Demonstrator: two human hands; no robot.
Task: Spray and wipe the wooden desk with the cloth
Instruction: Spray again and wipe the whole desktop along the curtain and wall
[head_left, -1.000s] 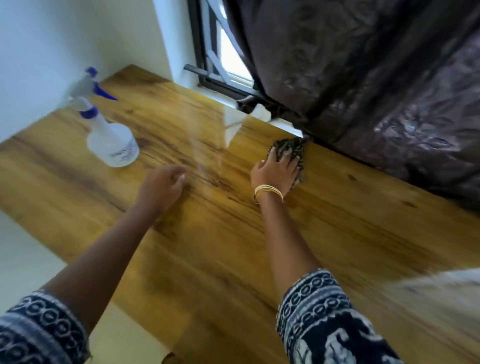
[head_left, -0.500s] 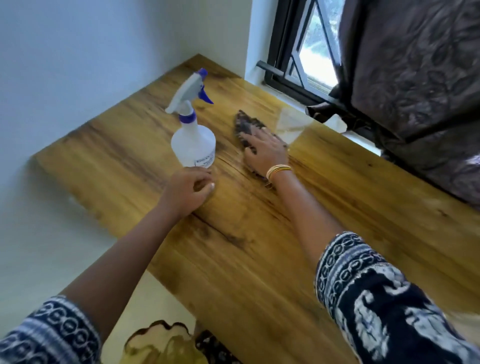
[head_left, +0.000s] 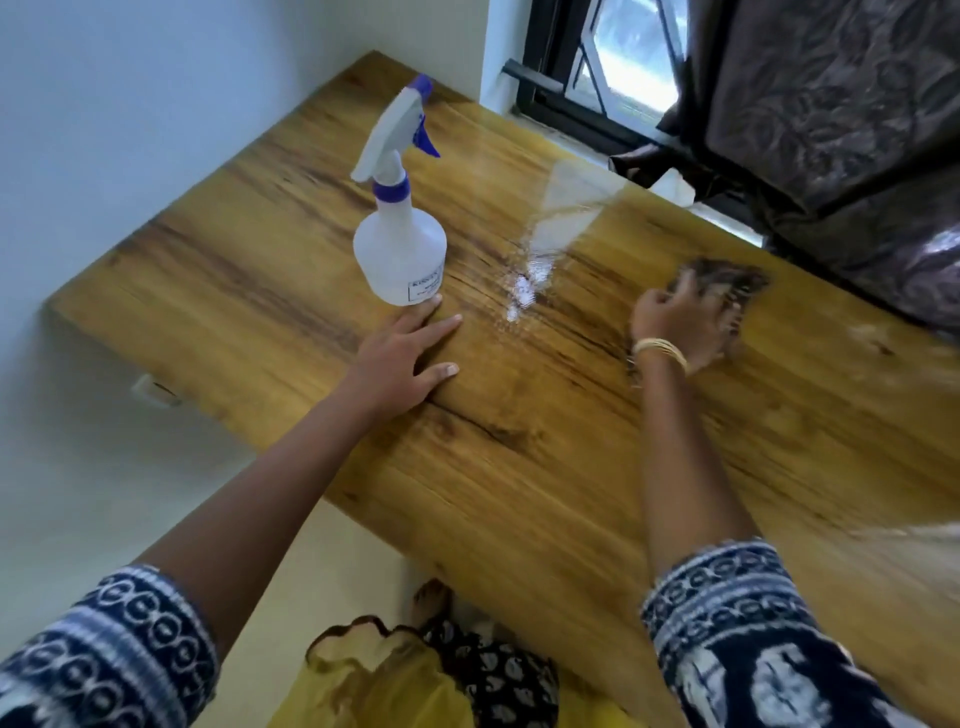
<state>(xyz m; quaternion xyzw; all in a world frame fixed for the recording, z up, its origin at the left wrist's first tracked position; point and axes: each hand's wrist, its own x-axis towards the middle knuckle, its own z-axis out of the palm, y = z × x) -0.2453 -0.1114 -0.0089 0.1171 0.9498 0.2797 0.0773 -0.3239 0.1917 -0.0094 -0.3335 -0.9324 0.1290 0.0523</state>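
Observation:
The wooden desk (head_left: 519, 467) fills the middle of the view, with a wet glistening patch (head_left: 524, 291) at its centre. A white spray bottle (head_left: 400, 249) with a blue trigger stands upright on the desk's left part. My left hand (head_left: 405, 358) lies flat on the wood, fingers spread, its fingertips touching the bottle's base. To the right, my right hand (head_left: 680, 322), blurred by motion, presses a dark patterned cloth (head_left: 727, 280) against the desk surface.
A white wall (head_left: 156, 130) borders the desk on the left. A black-framed window (head_left: 597, 78) and a dark curtain (head_left: 831, 130) run along the far edge. The desk's near edge drops to a pale floor (head_left: 337, 561), where my foot and yellow clothing show.
My right hand has swept the cloth from beside the bottle to the right across the desk. My left hand has flattened by the bottle's base. The view shifted right.

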